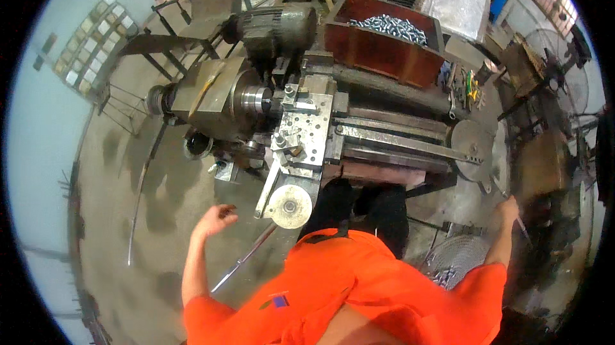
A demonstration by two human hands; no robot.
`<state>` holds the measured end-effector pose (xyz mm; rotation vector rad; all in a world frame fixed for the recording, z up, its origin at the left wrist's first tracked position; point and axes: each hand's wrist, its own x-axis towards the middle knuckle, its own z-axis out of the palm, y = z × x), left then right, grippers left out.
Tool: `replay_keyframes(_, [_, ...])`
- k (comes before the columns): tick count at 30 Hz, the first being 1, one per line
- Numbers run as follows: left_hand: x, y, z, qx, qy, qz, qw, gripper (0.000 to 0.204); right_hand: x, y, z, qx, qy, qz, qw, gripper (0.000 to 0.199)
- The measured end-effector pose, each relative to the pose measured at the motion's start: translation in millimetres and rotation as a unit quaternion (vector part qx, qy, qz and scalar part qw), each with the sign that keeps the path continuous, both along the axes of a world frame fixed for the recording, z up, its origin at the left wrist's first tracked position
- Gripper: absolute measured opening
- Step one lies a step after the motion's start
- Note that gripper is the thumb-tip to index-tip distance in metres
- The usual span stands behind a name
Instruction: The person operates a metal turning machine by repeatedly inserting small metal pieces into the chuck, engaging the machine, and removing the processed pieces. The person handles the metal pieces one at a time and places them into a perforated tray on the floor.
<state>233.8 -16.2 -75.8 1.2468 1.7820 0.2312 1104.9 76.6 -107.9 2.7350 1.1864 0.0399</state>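
Observation:
My left hand (216, 221) hangs in the air left of the white round handwheel (290, 206), apart from it. Its fingers are loosely bent and nothing shows in them. Out to the right, my right hand (508, 210) is closed round a thin metal lever (501, 186), near the large round disc (471, 147) at the lathe's right end. In front of me stands the lathe, with a tool plate (309, 128) carrying clamped cutting tools. A shiny round spindle nose (256, 99) faces that plate from the left. A flat bar (410, 142) links the plate to the disc.
Behind the lathe sits a reddish-brown box (384, 57) full of small metal parts (392, 27). A wire basket (462, 256) with more parts is beside my right arm. Wrenches (453, 105) lie at the right. The motor (277, 28) stands behind the headstock (211, 92).

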Motion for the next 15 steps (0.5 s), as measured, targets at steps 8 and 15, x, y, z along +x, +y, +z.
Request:
replay_keyframes(8, [111,-29,6,0.034,0.046,-0.087,0.995,0.029,-67,-76,-8,0.081,-0.058,0.037,0.994,0.037])
replay_keyframes(15, [109,-25,-15,0.037,0.084,-0.094,0.991,0.017,-129,-97,-13,0.146,0.042,-0.028,0.988,0.029])
